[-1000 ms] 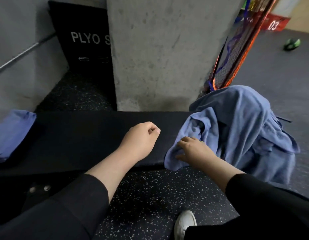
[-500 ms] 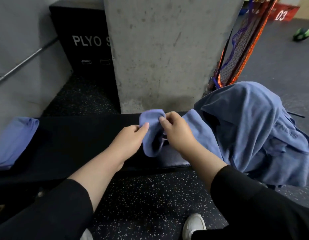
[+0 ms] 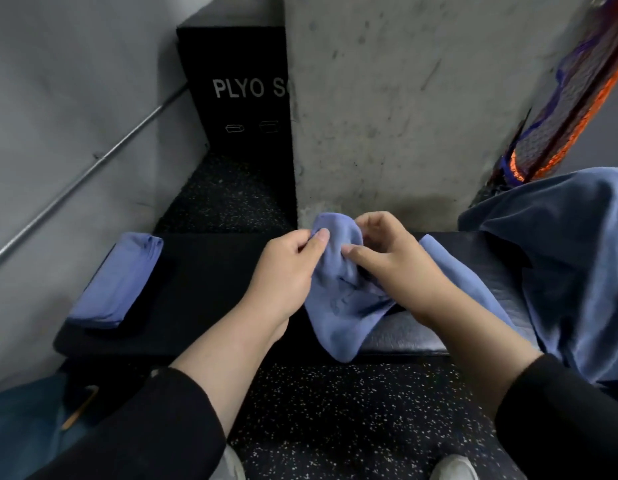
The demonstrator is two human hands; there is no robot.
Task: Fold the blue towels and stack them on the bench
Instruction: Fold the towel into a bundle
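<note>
A crumpled blue towel hangs above the middle of the black padded bench. My left hand pinches its upper left part between thumb and fingers. My right hand grips the bunched cloth just to the right, and the towel's tail trails off behind my right forearm. A folded blue towel lies flat at the bench's left end. A heap of unfolded blue towels covers the bench's right end.
A concrete pillar rises right behind the bench. A black plyo box stands behind it on the left, beside a grey wall with a metal rail. An orange and blue net hangs at the right. Speckled rubber floor lies underfoot.
My right hand pulled one towel from the heap toward the bench's middle. My left hand, idle a second ago, came over and took hold of it. Both hands now hold it together.
</note>
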